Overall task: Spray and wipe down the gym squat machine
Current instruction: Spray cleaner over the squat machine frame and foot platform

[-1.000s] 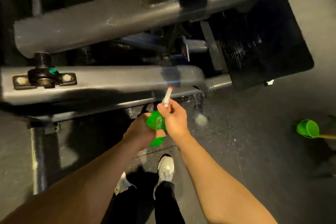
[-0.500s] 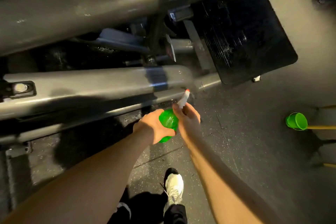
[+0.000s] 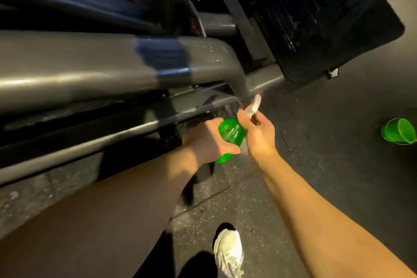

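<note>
Both hands have shifted right along the grey beam (image 3: 90,70) since a second ago; the bolted bracket at its left end is out of view now. The camera sits closer. Left hand (image 3: 209,140) grasps the green spray bottle (image 3: 231,133) round its body. Right hand (image 3: 259,133) is curled round the sprayer neck, and whether the trigger is squeezed I cannot tell. The nozzle (image 3: 255,105) (white, red tip) was aimed at the beam's side before. Now it sits just beside the bent end of the beam, where that drops to the lower rail (image 3: 112,133). Droplets show on the beam near the bend, so this stretch looks sprayed already.

Judgement: spraying is working toward the black footplate (image 3: 327,18) end, and wiping is not yet started, with no cloth in view. A green bucket (image 3: 398,131) lies well apart on the right and a white shoe (image 3: 228,253) is below.
</note>
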Demonstrator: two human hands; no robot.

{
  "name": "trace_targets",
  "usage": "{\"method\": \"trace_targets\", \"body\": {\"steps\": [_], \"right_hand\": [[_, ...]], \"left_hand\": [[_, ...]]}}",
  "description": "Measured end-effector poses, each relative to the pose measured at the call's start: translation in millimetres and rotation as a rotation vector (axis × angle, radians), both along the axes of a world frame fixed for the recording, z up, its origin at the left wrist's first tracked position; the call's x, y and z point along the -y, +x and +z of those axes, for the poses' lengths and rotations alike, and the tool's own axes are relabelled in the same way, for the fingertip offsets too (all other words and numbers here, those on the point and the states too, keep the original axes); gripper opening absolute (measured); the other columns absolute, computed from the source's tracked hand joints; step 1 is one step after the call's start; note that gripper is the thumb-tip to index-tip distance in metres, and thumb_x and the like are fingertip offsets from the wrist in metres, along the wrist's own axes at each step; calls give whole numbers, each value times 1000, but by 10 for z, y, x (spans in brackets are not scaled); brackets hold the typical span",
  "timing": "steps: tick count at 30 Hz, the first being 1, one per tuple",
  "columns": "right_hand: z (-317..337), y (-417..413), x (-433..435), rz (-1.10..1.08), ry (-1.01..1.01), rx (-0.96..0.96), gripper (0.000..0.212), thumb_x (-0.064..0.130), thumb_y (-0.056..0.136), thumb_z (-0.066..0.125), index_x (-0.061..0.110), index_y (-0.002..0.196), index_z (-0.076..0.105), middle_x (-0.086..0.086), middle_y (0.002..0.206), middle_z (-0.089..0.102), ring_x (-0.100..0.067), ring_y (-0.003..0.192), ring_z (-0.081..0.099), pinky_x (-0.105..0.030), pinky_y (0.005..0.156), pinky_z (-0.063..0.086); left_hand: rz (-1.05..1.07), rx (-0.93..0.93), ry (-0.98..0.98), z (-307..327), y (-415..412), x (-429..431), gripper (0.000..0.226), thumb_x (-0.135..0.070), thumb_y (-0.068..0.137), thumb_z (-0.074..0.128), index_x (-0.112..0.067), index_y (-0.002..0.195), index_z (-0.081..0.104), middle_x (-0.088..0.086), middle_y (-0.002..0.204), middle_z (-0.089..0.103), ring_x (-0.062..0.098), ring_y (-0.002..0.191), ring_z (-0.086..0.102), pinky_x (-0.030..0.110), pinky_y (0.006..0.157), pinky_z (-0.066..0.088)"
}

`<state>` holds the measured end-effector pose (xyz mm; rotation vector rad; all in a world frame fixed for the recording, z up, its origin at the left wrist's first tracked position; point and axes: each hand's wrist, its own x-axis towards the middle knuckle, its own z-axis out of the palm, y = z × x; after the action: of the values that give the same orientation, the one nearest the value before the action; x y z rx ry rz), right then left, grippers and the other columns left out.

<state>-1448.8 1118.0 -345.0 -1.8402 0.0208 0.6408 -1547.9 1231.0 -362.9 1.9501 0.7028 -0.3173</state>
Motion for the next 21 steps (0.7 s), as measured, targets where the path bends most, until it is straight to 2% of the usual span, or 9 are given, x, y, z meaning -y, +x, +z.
{"method": "trace_targets", "body": {"steps": [2, 3, 5, 9, 14, 16, 19, 21], "right_hand": [[-200, 194, 95, -13, -16, -6, 19, 21, 90, 79, 5, 98, 71, -3, 83, 68, -10, 73, 65, -25, 69, 54], [-303, 282, 129, -16, -22, -13, 15, 17, 92, 77, 5, 96, 69, -3, 79, 65, -7, 66, 63, -22, 63, 53], [-505, 460, 180, -11, -31, -16, 12, 13, 92, 76, 6, 94, 67, 1, 73, 62, -2, 58, 60, -20, 58, 51], [-791, 802, 301, 41, -54, -46, 10, 17, 93, 75, 10, 94, 68, 5, 74, 66, -2, 63, 63, -17, 59, 51], [-1038, 1019, 324, 130, -161, -46, 12, 15, 91, 78, 7, 95, 69, 3, 74, 64, 3, 55, 60, -13, 57, 48], [-1137, 910, 269, 210, -168, -86, 16, 14, 90, 78, 5, 101, 70, 1, 79, 65, -2, 62, 62, -14, 60, 49], [-1241, 601, 126, 367, -206, -121, 23, 13, 89, 80, 7, 108, 70, 3, 83, 64, -6, 72, 60, -11, 66, 49], [-1288, 372, 54, 425, -218, -150, 13, 8, 88, 80, 11, 95, 69, 4, 74, 58, -5, 66, 55, -9, 62, 45]], "left_hand": [[-37, -18, 0, -204, 205, 113, 55, -62, 62, 86, -32, 103, 64, -11, 94, 66, 9, 85, 62, 15, 63, 46], [-37, -33, 9, -324, 313, 175, 60, -68, 56, 83, -33, 102, 64, -10, 96, 68, 12, 88, 65, 22, 72, 53], [-4, -51, 28, -532, 524, 286, 67, -71, 46, 77, -33, 99, 64, -8, 96, 70, 17, 92, 68, 34, 84, 57], [65, -62, 4, -906, 845, 442, 71, -73, 34, 70, -36, 94, 64, -11, 89, 69, 16, 86, 67, 38, 83, 58], [125, -99, -116, -1176, 928, 546, 65, -69, 43, 79, -36, 97, 65, -13, 90, 71, 13, 84, 69, 39, 82, 60], [147, -132, -120, -1258, 791, 597, 68, -69, 50, 82, -34, 104, 61, -12, 96, 69, 14, 88, 68, 34, 81, 57], [273, -210, -167, -1374, 436, 619, 72, -55, 62, 92, -29, 118, 55, -8, 108, 65, 15, 95, 64, 31, 81, 52], [281, -239, -202, -1386, 154, 590, 78, -54, 62, 93, -27, 121, 50, -9, 111, 62, 14, 99, 60, 33, 86, 52]]}}
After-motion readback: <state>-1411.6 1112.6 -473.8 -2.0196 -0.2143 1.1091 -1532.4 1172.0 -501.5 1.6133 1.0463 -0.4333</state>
